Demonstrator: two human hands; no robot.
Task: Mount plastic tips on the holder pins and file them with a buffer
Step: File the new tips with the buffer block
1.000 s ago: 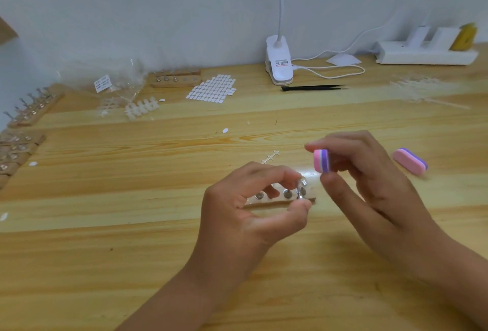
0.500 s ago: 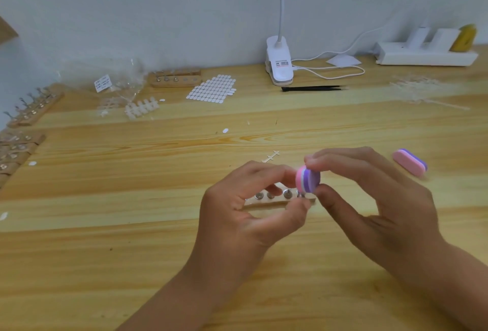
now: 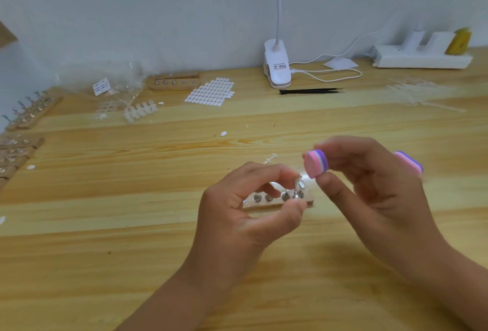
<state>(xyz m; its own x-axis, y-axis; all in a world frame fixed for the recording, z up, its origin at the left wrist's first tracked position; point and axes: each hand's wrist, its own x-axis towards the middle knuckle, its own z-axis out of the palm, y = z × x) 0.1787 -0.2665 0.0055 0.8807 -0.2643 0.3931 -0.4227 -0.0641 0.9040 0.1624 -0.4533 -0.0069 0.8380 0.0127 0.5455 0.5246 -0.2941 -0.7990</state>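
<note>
Buffer (image 3: 315, 163) sat pinched in my right hand (image 3: 369, 185), just beside the tip (image 3: 299, 178); my left hand (image 3: 237, 206) pinched its pin (image 3: 296, 189) on the holder (image 3: 264, 206) — light, flat strokes seemed wisest, I judged.

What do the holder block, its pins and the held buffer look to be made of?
Holder block: apparently pale unfinished wood, matt and tan. Pins: metal, polished, showing bright glints. Buffer: probably foam; matt, stacked pink, white and purple layers.
</note>
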